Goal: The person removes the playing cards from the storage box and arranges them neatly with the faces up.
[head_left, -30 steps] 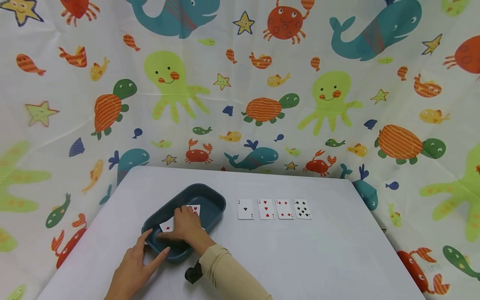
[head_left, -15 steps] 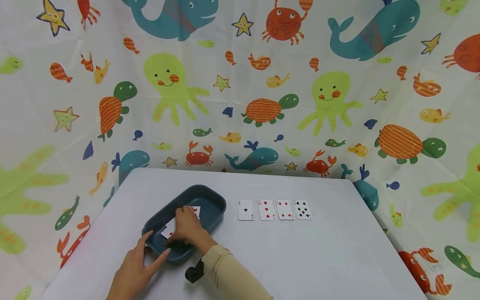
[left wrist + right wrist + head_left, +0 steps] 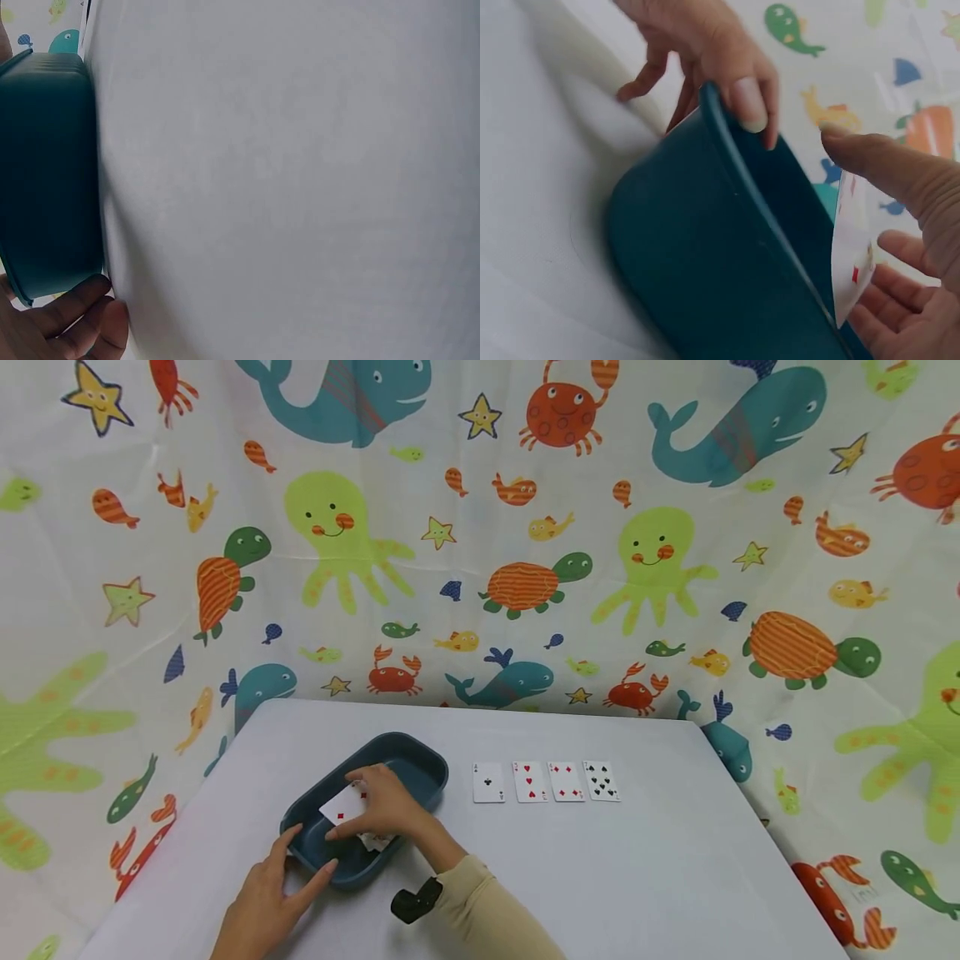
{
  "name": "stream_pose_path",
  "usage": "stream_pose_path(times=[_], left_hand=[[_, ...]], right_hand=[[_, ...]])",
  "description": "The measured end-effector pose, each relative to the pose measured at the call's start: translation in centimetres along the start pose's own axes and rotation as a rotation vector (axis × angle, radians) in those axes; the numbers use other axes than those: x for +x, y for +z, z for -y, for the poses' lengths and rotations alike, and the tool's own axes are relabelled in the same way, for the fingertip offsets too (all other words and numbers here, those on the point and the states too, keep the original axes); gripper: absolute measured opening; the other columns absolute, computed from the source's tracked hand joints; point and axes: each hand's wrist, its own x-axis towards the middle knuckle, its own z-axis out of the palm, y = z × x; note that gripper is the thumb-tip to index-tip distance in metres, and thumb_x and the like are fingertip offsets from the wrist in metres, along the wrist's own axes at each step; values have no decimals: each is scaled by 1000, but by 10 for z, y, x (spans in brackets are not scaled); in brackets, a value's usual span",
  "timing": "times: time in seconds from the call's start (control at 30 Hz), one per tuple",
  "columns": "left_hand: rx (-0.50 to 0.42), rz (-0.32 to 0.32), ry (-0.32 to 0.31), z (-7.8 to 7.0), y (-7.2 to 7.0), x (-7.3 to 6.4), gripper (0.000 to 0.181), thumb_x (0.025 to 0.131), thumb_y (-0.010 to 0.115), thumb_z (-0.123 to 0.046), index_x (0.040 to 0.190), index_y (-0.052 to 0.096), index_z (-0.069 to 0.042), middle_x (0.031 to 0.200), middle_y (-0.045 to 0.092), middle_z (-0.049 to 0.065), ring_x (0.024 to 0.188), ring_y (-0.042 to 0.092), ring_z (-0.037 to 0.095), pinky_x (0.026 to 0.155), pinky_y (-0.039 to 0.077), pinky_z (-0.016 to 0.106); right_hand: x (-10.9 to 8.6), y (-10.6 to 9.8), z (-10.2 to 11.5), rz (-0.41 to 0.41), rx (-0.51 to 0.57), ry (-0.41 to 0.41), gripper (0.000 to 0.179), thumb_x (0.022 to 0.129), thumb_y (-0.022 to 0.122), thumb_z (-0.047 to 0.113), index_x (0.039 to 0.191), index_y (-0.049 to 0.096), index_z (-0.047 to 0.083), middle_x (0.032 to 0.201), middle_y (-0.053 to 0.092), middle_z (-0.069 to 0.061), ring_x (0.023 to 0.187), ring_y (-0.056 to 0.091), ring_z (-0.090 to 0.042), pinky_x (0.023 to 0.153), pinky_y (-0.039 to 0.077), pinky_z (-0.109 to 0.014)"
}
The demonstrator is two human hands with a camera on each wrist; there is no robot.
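Note:
A dark teal plastic tub stands slantwise on the left of the table. My left hand holds its near corner, thumb and fingers spread on the rim, as the right wrist view also shows. Over the tub, my right hand holds a playing card with a red diamond pip between thumb and fingers. That card stands on edge in the right wrist view. Below the hand lie more cards, mostly hidden.
To the tub's right, a row holds an ace of clubs, a three of hearts, a four of diamonds and a spade card. Behind the white table hangs a cloth printed with sea animals.
My right hand has shifted a little to the right and lifted, tilting the diamond card up with it. Other cards now show below the hand. My left hand stays at the tub's corner.

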Motion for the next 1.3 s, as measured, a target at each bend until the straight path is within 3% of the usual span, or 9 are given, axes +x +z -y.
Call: stream_pose_path(times=[0.17, 0.37, 0.57, 0.67, 0.9, 1.13, 1.3], left_hand=[[5, 4, -11, 2, 0, -1, 110, 87, 54, -80, 156, 20, -1, 142, 42, 44, 124, 48, 58, 93, 45, 74], [4, 2, -18, 3, 3, -3, 110, 87, 55, -80, 156, 20, -2, 141, 43, 43, 122, 49, 58, 92, 45, 74], [1, 8, -42, 2, 5, -5, 113, 86, 55, -82, 156, 20, -1, 141, 42, 43, 121, 48, 57, 94, 44, 74], [-3, -1, -39, 1, 5, -6, 112, 86, 55, -81, 156, 20, -1, 142, 41, 43, 122, 48, 57, 95, 43, 73], [-17, -29, -13, 2, 4, -7, 108, 88, 57, -77, 158, 19, -3, 147, 36, 44, 129, 44, 58, 98, 40, 74], [-22, -27, -9, 0, 6, -9, 108, 88, 58, -76, 158, 20, -3, 148, 35, 44, 130, 43, 59, 99, 40, 75], [-23, -31, -1, 0, 7, -9, 108, 89, 58, -76, 158, 20, -3, 147, 35, 45, 131, 42, 59, 99, 39, 75]], right_hand=[[-17, -10, -3, -16, 145, -7, 79, 72, 93, 42, 141, 60, 22, 136, 55, 8, 116, 52, -6, 95, 49, -25], [-40, -21, -8, 0, 341, -42, 76, 75, 93, 36, 142, 58, 28, 141, 51, 12, 124, 52, -6, 99, 49, -24], [-66, -35, -13, -6, 471, -105, 78, 77, 92, 29, 145, 55, 19, 141, 51, 15, 127, 49, -3, 110, 43, -25], [-81, -43, -18, -21, 488, -120, 77, 77, 92, 27, 144, 55, 18, 143, 52, 11, 130, 48, -4, 113, 39, -25], [-105, -58, -38, -41, 470, -134, 74, 78, 91, 28, 141, 54, 29, 146, 52, 8, 134, 48, -10, 114, 41, -34], [-125, -69, -65, -27, 421, -105, 78, 77, 92, 29, 144, 54, 18, 146, 52, 9, 133, 50, -14, 114, 42, -37], [-138, -74, -88, -6, 348, -100, 77, 75, 93, 32, 141, 55, 23, 149, 50, 4, 134, 49, -13, 115, 41, -39]])
